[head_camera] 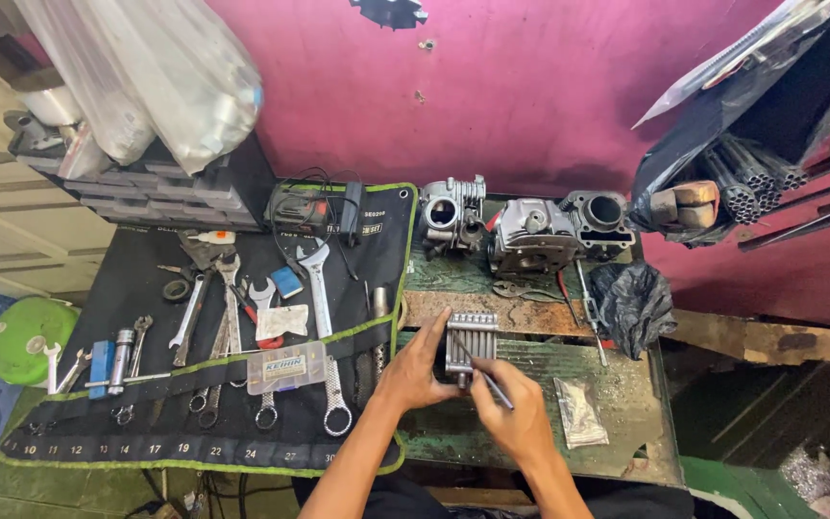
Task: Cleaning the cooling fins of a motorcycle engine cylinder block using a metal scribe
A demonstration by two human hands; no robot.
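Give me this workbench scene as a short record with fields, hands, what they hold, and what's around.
left hand: steadies finned metal part on bench
right hand: holds thin tool against the part
left of hands: black tool roll with wrenches
behind: engine parts by pink wall
right: small clear bag, black bag

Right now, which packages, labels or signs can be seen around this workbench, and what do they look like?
Small clear plastic case: on the black tool roll, rectangular, with a label on its lid.
Flat clear sachet: on the green bench, right of the hands, holding small pale parts.
Black plastic bag: crumpled, beside the grey engine parts.
Clear plastic bags: bulky, top left, above the grey drawer unit.
Row of white size marks: along the tool roll's lower edge.
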